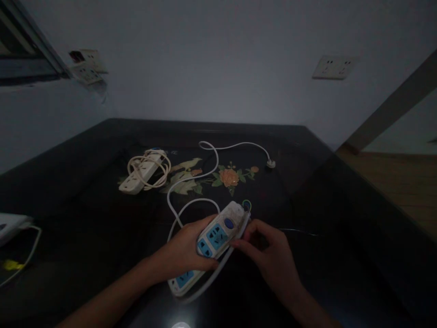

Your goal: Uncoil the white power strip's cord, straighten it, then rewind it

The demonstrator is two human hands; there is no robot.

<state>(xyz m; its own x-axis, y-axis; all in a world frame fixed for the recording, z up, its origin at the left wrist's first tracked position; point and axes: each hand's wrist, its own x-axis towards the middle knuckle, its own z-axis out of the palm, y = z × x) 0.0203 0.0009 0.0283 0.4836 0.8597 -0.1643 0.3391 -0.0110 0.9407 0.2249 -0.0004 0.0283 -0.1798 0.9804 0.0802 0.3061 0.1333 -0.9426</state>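
A white power strip [232,210] with blue socket faces and a dark blue switch is tilted above the dark table. My left hand [187,248] wraps around its middle. A white power cord [223,260] runs along the strip's right side. My right hand [269,255] is closed at the strip's upper right edge, thumb and finger pinched on the cord. Thin wires [246,205], one yellow-green, curl out at the strip's far end. The cord loops behind the strip and stretches away over the table to a plug [271,163].
A second white power strip [139,178], its cord wound around it, lies at the back left. The black table [205,130] has a flower pattern. A white device with a cable [37,237] sits at the left edge. Wall sockets [334,67] are behind; a thin wire [298,231] lies right.
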